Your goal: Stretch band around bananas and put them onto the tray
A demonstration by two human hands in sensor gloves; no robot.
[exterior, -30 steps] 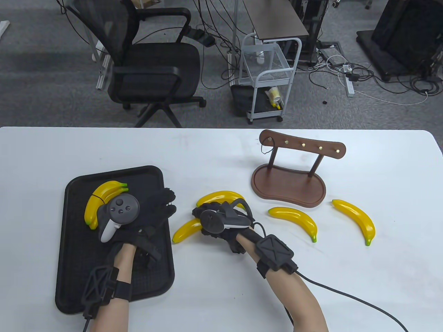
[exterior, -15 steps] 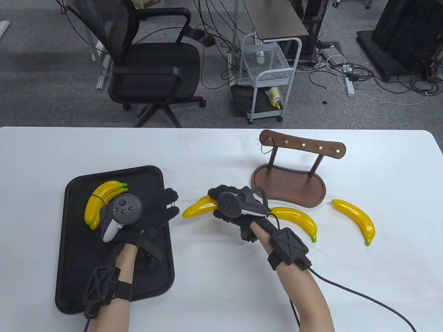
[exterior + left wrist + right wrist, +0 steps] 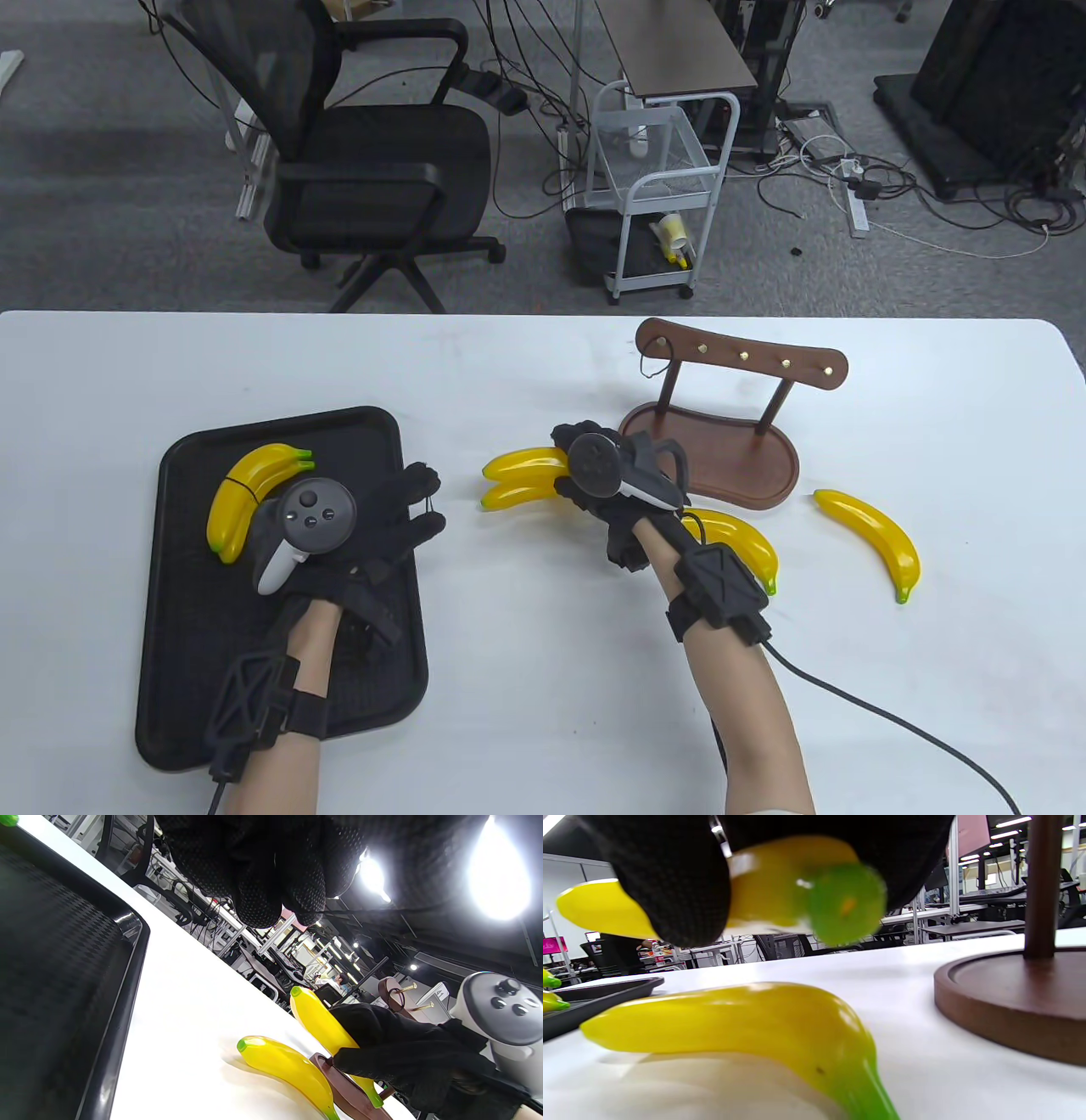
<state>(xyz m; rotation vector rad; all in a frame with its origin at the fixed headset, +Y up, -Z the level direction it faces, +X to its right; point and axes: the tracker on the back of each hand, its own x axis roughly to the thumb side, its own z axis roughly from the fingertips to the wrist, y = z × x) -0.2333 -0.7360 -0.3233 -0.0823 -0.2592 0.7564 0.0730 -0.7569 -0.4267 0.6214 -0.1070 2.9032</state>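
Observation:
My right hand [image 3: 585,471] grips a yellow banana [image 3: 519,463] by its stem end, just above the table. In the right wrist view its green stem [image 3: 846,904] sticks out of the glove. A second banana [image 3: 513,494] lies on the table right beside and under it [image 3: 746,1022]. My left hand [image 3: 411,509] hovers over the black tray [image 3: 280,688] with fingers spread and holds nothing. A banded pair of bananas [image 3: 242,492] lies on the tray's far left. A thin dark band [image 3: 649,367] hangs from the wooden stand [image 3: 713,446].
Two more loose bananas lie on the table, one [image 3: 747,543] partly under my right wrist, one [image 3: 874,536] further right. The stand's base [image 3: 1009,1005] is close on the right of the held banana. An office chair and a cart stand beyond the table's far edge.
My right hand picked up a banana near the tray's right edge and carried it right and away from me, beside the other loose banana. The left hand barely moved.

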